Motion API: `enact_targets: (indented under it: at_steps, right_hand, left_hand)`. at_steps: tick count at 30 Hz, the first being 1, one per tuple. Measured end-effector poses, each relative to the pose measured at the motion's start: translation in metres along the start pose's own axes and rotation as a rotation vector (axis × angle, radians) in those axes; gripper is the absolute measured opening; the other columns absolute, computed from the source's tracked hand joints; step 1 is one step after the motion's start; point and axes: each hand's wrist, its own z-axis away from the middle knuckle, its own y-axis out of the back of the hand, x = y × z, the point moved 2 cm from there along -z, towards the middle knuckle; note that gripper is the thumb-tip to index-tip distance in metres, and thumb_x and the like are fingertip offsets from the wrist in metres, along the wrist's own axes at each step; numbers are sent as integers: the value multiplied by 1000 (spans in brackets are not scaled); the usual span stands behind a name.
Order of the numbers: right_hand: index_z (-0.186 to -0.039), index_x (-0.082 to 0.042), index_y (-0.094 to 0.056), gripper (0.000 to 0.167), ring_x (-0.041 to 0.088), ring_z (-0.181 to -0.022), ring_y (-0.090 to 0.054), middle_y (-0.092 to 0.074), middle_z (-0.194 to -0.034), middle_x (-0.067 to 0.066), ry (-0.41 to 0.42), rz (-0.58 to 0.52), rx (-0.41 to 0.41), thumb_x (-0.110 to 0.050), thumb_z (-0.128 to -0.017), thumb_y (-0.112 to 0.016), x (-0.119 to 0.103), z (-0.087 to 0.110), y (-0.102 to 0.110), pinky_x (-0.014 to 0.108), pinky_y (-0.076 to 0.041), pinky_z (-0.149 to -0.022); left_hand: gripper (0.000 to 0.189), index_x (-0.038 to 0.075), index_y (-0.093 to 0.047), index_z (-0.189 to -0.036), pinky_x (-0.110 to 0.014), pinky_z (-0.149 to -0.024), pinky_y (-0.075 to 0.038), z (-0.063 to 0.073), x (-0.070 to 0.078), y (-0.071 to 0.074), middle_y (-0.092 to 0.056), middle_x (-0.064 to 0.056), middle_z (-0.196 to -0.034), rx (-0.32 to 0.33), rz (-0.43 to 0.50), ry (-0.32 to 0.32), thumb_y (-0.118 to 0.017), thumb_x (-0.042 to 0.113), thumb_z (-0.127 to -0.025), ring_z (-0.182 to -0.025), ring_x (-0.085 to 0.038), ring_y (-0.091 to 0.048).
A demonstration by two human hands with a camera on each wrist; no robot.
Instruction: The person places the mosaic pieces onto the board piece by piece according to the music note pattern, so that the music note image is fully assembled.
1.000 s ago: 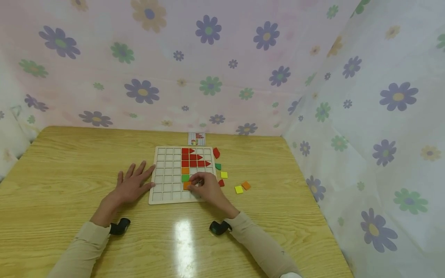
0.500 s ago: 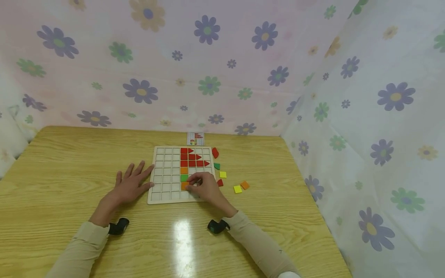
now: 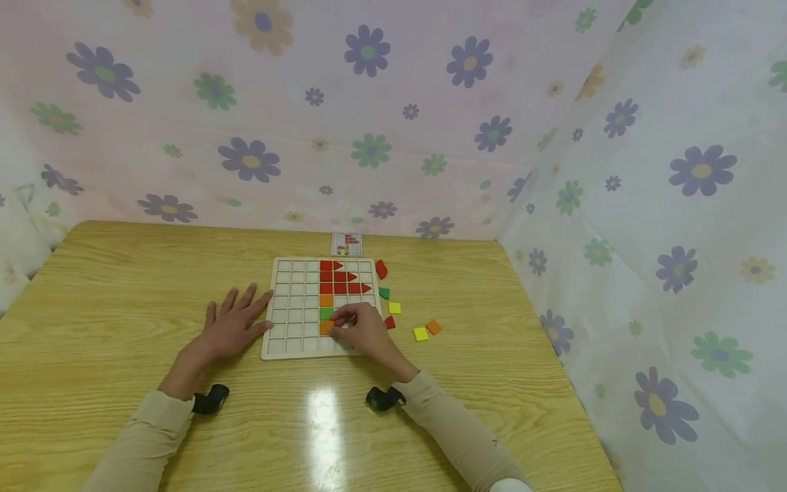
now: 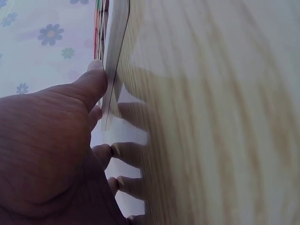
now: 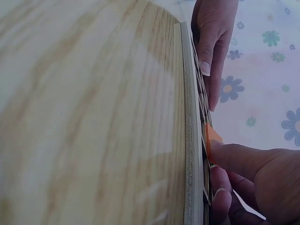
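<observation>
The orange tile is at the board, its edge pinched between the fingers of the right hand, likely for control, while the left hand, fingers spread, touches the board, probably steadying it.

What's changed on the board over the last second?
The orange tile at the right hand has shifted slightly left, into line with the green tile. The right hand still has its grip on it; nothing was let go. The left hand stays at the left edge of the board, and the loose pieces lie as before.
</observation>
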Motion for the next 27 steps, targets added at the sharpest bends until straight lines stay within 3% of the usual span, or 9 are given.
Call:
enact_targets:
  at_steps: [7, 20, 27]
  right_hand:
    - [-95, -7, -78, 8, 8, -64, -53, -74, -83, 1, 10, -30, 6, -12, -89, -81, -1, 0, 0, 19, -41, -59]
    - [-95, -7, -77, 10, 7, -72, -64, -75, -84, 1, 8, -42, 8, -14, -89, -81, 0, -1, 1, 21, -53, -66]
    - [-95, -7, -78, 9, 8, -71, -64, -75, -85, 2, 5, -43, 5, -15, -90, -80, 0, 0, 1, 21, -51, -65]
  left_hand:
    - [68, 6, -30, -160, -80, -108, 11, 0, 1, 0, -9, -31, -166, 1, 2, 5, -56, 38, -105, -149, -59, 5]
    - [70, 8, -27, -161, -79, -109, 11, -1, 1, 1, -7, -30, -166, -6, -6, 15, -54, 40, -106, -150, -58, 6]
    - [70, 9, -26, -162, -79, -109, 12, -1, -1, -1, -6, -30, -167, -11, -6, 19, -54, 40, -106, -150, -58, 7]
